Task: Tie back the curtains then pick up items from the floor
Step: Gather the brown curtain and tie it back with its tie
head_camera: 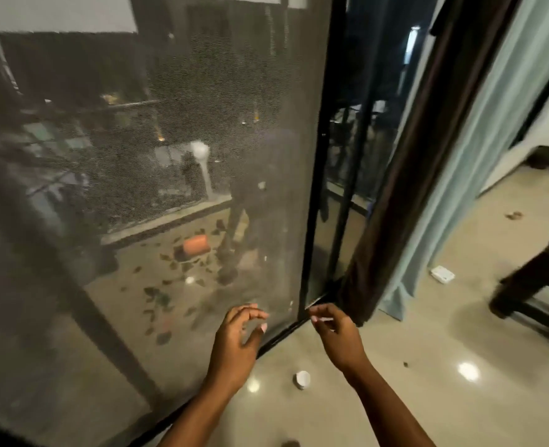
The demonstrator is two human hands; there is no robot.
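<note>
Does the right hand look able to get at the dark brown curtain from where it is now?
Probably yes. The right hand is empty, its fingers loosely curled, just left of the dark brown curtain and its bottom edge. Nothing lies between them; the wooden stool stands well off to the right.

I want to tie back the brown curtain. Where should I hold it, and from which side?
Probably grip the brown curtain around its gathered folds, roughly mid-height, coming from the room side. It hangs in a narrow bunch beside the door frame, so one hand could wrap it there. Both the left hand and right hand are empty.
</note>
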